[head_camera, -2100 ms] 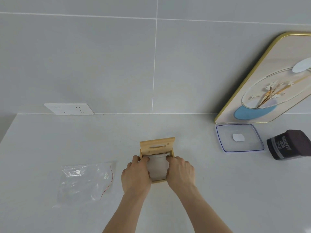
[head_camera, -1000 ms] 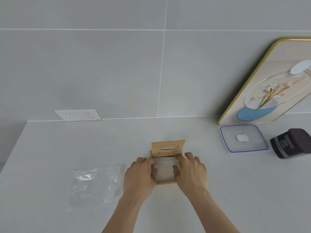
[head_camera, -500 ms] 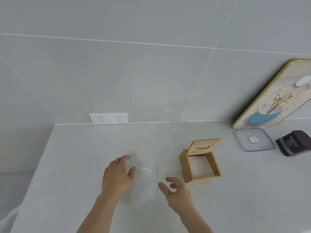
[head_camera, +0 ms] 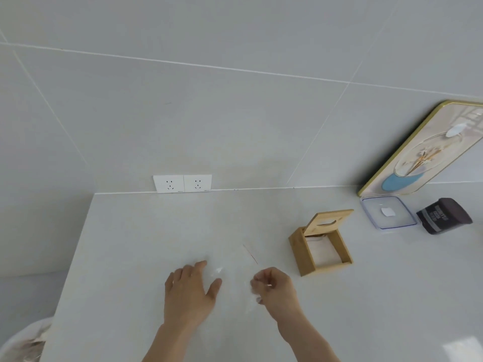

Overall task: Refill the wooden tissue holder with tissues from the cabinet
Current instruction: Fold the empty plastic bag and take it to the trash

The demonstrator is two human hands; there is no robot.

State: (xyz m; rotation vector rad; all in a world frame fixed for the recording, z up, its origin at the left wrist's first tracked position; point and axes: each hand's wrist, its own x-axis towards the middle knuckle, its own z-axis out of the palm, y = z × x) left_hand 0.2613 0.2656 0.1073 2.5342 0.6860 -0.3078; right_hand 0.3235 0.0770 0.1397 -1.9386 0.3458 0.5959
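Observation:
The wooden tissue holder point(head_camera: 303, 254) stands on the counter at the right, lid tilted up, with white tissues inside. A clear plastic bag point(head_camera: 235, 267) with a red strip lies flat left of it, hard to make out against the counter. My left hand point(head_camera: 189, 291) rests flat with fingers spread at the bag's left edge. My right hand point(head_camera: 274, 287) has its fingers curled and pinched on the bag's right side.
A double wall socket point(head_camera: 182, 183) sits at the counter's back edge. At the far right are a gold-framed picture point(head_camera: 423, 150) leaning on the wall, a clear plastic lid point(head_camera: 386, 212) and a dark jar point(head_camera: 444, 215). The counter's left edge point(head_camera: 75, 246) drops off.
Both hands left the holder and moved left to the plastic bag. The view swung left. Since half a second ago my right hand's fingers have closed on the bag.

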